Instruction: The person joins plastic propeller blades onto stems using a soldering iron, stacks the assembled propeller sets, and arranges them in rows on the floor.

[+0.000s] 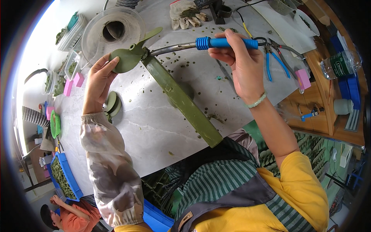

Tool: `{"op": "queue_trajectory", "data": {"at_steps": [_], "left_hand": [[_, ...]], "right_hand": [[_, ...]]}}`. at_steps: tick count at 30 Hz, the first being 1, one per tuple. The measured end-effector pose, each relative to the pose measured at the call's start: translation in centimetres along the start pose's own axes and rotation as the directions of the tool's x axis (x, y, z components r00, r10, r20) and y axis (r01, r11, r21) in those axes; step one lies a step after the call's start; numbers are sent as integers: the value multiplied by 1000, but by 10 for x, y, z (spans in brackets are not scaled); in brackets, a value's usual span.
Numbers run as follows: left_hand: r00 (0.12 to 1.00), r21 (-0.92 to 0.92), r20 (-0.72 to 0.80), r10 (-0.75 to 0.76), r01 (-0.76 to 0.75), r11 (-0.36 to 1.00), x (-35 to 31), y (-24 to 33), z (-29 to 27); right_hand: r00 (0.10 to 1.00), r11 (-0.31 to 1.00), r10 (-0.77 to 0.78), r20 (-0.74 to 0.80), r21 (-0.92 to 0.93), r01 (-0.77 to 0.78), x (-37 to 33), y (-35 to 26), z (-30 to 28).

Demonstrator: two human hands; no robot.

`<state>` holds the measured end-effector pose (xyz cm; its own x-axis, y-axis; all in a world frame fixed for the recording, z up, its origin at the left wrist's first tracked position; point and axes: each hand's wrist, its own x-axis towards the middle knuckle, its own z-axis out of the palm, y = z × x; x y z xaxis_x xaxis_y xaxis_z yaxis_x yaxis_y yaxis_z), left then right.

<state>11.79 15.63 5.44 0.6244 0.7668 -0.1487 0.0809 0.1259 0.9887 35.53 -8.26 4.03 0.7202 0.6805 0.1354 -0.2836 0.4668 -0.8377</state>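
Observation:
My left hand (101,75) pinches one blade of a green propeller-shaped piece (126,61), thumb on top. The piece has a small round hub, and another blade points up to the right. Close to the hub lies the upper end of a long green bar (181,99), which slants down toward the table's near edge. My right hand (244,63) is closed round the blue grip of a soldering iron (216,43). Its metal shaft reaches left to where piece and bar meet; whether the tip touches is hidden. Beside my left wrist are loose green blades (113,103).
A clear round basin with a duct opening (113,31) stands far left. Blue-handled pliers (276,62) and a pink block (303,79) lie to the right. Soiled gloves (185,15) are at the back. Green crumbs dot the table (154,127). A co-worker (77,216) sits lower left.

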Motion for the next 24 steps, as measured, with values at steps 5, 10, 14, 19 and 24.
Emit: {"op": "queue_trajectory", "data": {"at_steps": [5, 10, 14, 19, 24], "left_hand": [[1000, 5, 7, -2, 2, 1000, 0, 0, -2], [1000, 10, 11, -4, 4, 1000, 1, 0, -1], [1000, 0, 13, 2, -2, 1000, 0, -1, -1], [1000, -1, 21, 6, -6, 1000, 0, -2, -1], [1000, 9, 6, 2, -2, 1000, 0, 0, 0]], "right_hand": [[1000, 999, 14, 27, -33, -13, -4, -4, 0], [1000, 1000, 3, 8, -26, -3, -1, -1, 1], [1000, 1000, -5, -14, 9, 5, 2, 3, 0], [1000, 1000, -8, 8, 4, 8, 3, 0, -2], [999, 998, -37, 0, -52, 37, 2, -11, -3]]}}
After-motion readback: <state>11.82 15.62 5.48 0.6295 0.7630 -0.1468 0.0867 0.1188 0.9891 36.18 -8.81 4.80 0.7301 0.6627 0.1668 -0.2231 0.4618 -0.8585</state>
